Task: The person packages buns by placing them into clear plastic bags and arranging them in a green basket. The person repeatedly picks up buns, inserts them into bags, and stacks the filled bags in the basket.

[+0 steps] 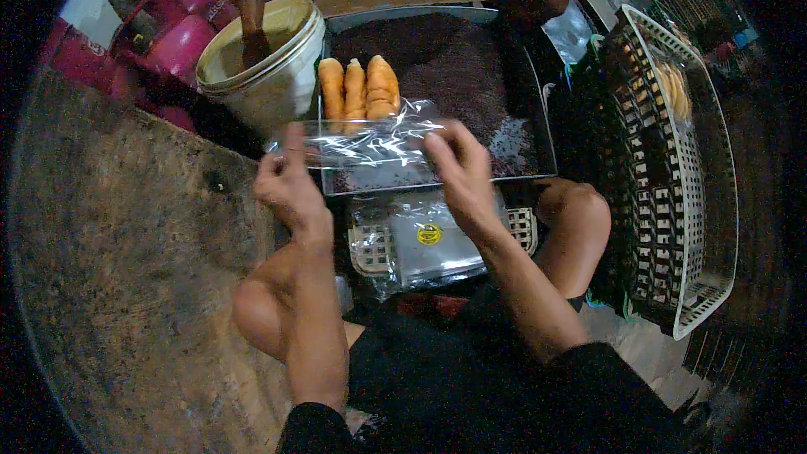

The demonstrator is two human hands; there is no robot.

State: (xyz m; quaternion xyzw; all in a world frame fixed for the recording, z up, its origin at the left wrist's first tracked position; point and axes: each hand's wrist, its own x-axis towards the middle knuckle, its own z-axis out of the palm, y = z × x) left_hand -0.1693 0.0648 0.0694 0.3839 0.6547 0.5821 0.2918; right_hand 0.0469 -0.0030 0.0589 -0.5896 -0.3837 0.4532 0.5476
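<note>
A clear plastic bag (361, 150) is stretched sideways between my two hands, its film shiny and wrinkled. My left hand (292, 193) is closed on the bag's left end. At the other end, my right hand (462, 170) pinches the film between thumb and fingers; both hands are a little blurred. Just beyond the bag lie three golden bread rolls (382, 87), side by side, their near ends partly behind the film. They rest in a metal tray (545, 139) spread with dark brown granules (454, 59).
A stack of clear bags (445, 240) lies on a small plastic basket (370, 252) between my knees. Left stands a white bucket (294, 67) with another person's hand (252, 38) inside. Pink gas cylinders (181, 42) are behind it. Tall plastic crates (693, 202) stand right.
</note>
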